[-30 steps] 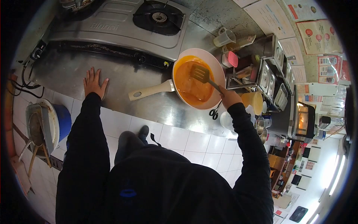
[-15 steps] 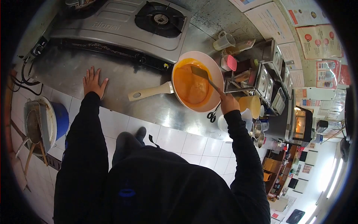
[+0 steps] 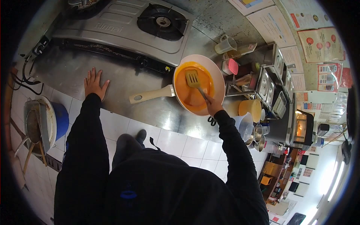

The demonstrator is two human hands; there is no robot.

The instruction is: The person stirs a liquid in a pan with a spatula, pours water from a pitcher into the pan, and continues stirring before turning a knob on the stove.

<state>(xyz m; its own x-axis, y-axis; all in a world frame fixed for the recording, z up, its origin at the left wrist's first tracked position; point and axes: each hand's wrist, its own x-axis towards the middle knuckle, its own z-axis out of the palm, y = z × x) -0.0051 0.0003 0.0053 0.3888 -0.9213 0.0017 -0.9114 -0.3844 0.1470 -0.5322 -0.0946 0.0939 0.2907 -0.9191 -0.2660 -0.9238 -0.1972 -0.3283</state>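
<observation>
My right hand [image 3: 214,106] is closed round the handle of a slotted spatula [image 3: 193,78], whose head lies over orange sauce [image 3: 187,95] in a light-coloured frying pan [image 3: 218,75]. The pan sits on the steel counter, its cream handle [image 3: 150,94] pointing left. Flat on the counter, with fingers spread, rests my left hand [image 3: 96,84]; it holds nothing. Just below the pan's rim, the black handles of scissors [image 3: 212,120] show, the rest hidden by the pan and my right hand.
Behind the pan is a gas stove [image 3: 123,26] with a black burner [image 3: 162,21]. To the right stand a plastic jug [image 3: 225,44], a pink-lidded container [image 3: 232,66], a yellow tub [image 3: 249,108] and steel lidded pans [image 3: 265,84]. A blue bucket [image 3: 60,120] is on the floor at left.
The spatula and my right hand have moved left and toward me, and the spatula's slotted face now shows. The sauce has spread differently in the pan. My left hand stays put.
</observation>
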